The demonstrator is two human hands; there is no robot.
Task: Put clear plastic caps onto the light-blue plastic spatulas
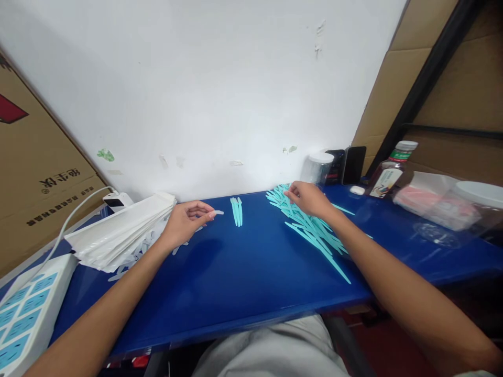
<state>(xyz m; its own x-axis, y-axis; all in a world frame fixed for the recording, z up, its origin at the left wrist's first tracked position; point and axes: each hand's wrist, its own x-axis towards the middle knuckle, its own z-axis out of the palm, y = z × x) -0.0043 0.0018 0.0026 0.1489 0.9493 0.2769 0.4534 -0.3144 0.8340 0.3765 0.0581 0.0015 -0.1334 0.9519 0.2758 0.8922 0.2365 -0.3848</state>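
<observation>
My left hand (184, 222) rests on the blue table (236, 272), its fingers pinched on a small clear plastic cap (218, 212). Just left of it lies a stack of white flat sleeves (121, 230) with several clear caps (133, 256) scattered beneath. A few teal plastic sticks (236, 210) lie side by side at the table's middle back. My right hand (308, 199) is curled over the far end of a large heap of teal sticks (314, 230), fingertips pinching into the pile; which stick it grips is hidden.
A white power strip (27, 309) with a cable sits at the left front corner, cardboard boxes (35, 173) behind it. At the back right stand a clear jar (316, 167), a dark phone (353, 165), a drink bottle (391, 170) and plastic bags (440, 201).
</observation>
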